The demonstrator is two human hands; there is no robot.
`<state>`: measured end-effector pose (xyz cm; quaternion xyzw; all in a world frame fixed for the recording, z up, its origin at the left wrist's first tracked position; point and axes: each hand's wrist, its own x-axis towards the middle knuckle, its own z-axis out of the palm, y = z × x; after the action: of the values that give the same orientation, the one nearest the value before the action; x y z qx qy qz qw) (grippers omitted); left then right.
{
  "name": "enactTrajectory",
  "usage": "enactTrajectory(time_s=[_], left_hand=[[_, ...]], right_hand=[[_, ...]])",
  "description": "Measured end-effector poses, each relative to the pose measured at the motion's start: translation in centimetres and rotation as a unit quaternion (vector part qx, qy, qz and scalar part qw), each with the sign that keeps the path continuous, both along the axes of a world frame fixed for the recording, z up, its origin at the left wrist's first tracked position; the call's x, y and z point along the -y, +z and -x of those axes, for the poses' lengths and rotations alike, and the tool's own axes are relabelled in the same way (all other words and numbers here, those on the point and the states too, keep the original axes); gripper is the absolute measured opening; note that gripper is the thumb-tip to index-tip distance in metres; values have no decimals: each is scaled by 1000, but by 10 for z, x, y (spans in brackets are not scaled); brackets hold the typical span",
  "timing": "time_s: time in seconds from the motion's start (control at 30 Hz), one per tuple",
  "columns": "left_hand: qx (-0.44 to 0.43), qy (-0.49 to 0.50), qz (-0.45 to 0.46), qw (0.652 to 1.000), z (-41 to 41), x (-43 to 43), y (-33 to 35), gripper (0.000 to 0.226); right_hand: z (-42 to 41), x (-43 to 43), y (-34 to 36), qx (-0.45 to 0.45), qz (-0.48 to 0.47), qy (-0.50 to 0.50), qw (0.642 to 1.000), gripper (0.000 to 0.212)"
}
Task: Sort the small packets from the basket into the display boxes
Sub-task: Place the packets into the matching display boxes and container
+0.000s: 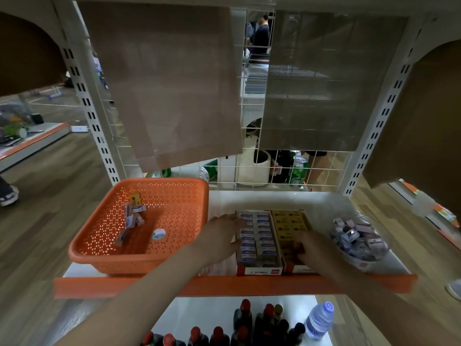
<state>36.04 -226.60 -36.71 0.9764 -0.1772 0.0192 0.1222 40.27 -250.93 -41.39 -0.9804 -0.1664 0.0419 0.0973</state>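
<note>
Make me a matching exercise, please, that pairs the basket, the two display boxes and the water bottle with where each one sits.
Things:
1. orange basket
2. blue-packet display box
3. yellow-packet display box
4. water bottle

Places:
A. on the lower shelf, beside the dark bottles
B. partly under the right hand
C. at the left end of the upper shelf, with a few packets inside
D. between the basket and the other box, with the left hand at its left edge

Pairs: 1-C, 2-D, 3-B, 4-A
</note>
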Motion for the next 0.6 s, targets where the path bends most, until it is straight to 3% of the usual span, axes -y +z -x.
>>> enactTrajectory(time_s=[0.13,0.33,0.5,0.6], left_hand=[[-5,-8,-3,1000,2,0,1,41],[-12,-9,-3,1000,4,-4,-1,41],[31,8,-20,999,4,-21,7,41],[74,49,-34,995,3,-44,16,39]], right_hand=[[0,-4,0,-7,6,-6,1000,2],[3,-12,-3,-4,2,-38,999,12],[5,-14,9,9,47,1,999,2],[8,-29,32,47,45,11,998,13]])
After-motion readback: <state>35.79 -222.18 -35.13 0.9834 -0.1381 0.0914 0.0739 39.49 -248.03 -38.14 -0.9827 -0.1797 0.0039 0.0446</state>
